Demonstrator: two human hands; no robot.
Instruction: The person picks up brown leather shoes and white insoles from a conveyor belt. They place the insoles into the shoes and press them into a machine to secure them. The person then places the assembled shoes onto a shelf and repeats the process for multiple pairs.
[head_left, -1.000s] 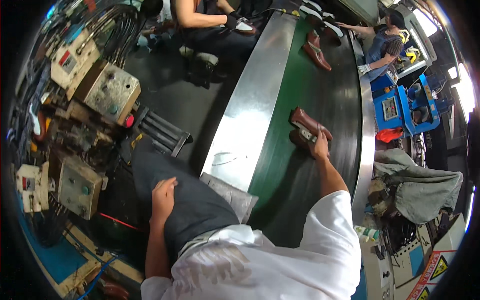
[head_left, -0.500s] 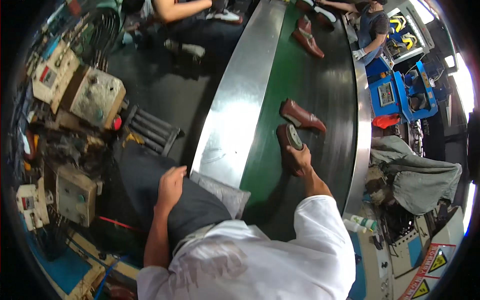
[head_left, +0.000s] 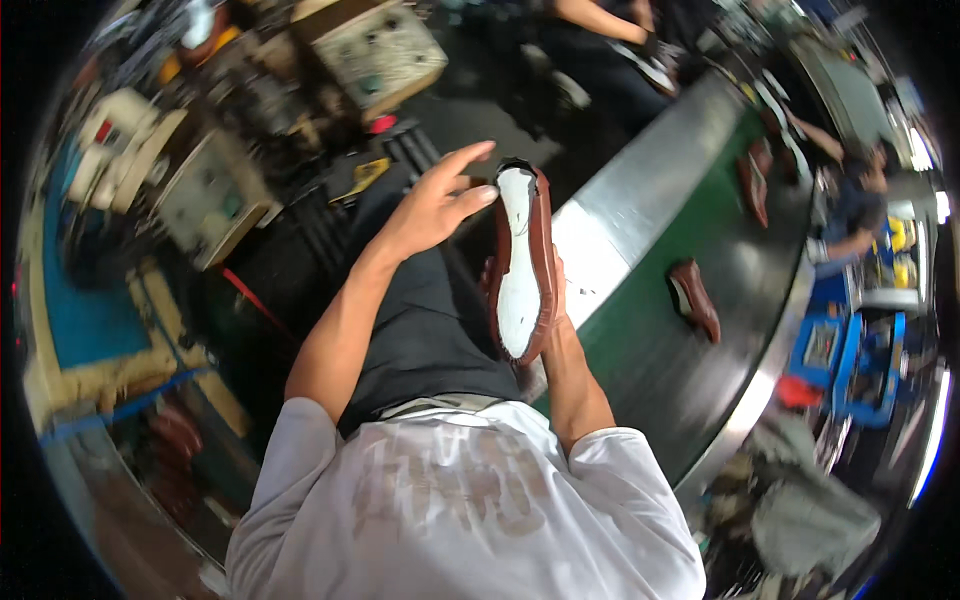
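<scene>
A brown leather shoe upper point(head_left: 544, 225) is held up in front of me, its white underside turned toward me and its toe pointing down. My right hand point(head_left: 560, 310) grips it from behind, mostly hidden by the shoe. Beside its upper end, my left hand point(head_left: 432, 208) is open with the fingers apart. Its thumb tip comes close to the dark heel edge; whether they touch I cannot tell. Another brown shoe point(head_left: 699, 302) lies on the green and dark conveyor belt point(head_left: 650, 350) to the right.
A metal ledge point(head_left: 640, 170) runs along the belt. More brown shoes point(head_left: 755, 180) lie farther up it. Worn machines with control boxes point(head_left: 385, 55) stand on the left. One co-worker's arm point(head_left: 600, 18) shows at the top, and another person point(head_left: 855, 220) stands across the belt.
My right hand has lifted the shoe off the belt and brought it left in front of me. My left hand has risen to the shoe's upper end. The view has turned left.
</scene>
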